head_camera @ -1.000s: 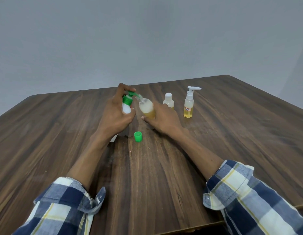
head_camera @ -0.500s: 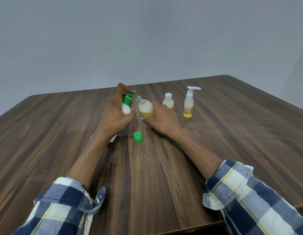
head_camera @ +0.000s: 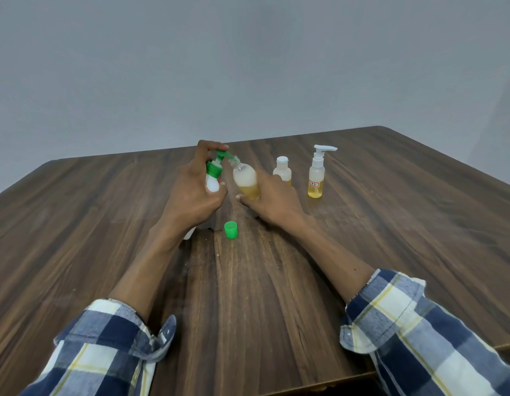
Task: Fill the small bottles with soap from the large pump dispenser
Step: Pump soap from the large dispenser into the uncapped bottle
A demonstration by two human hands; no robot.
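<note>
My left hand (head_camera: 192, 195) grips the large white pump dispenser (head_camera: 212, 182), with a finger on top of its green pump head (head_camera: 219, 155). My right hand (head_camera: 272, 200) holds a small clear bottle (head_camera: 245, 180) tilted, its open neck against the green nozzle. Yellow soap with foam above it fills the bottle's lower part. The bottle's green cap (head_camera: 231, 230) lies on the table in front of both hands.
A small white-capped bottle (head_camera: 282, 170) and a small white-pump bottle (head_camera: 316, 175), both holding yellow liquid, stand just right of my right hand. The brown wooden table (head_camera: 248, 281) ends at a grey wall behind.
Both hands stay in place at the dispenser and bottle. The bottle and dispenser show no clear shift.
</note>
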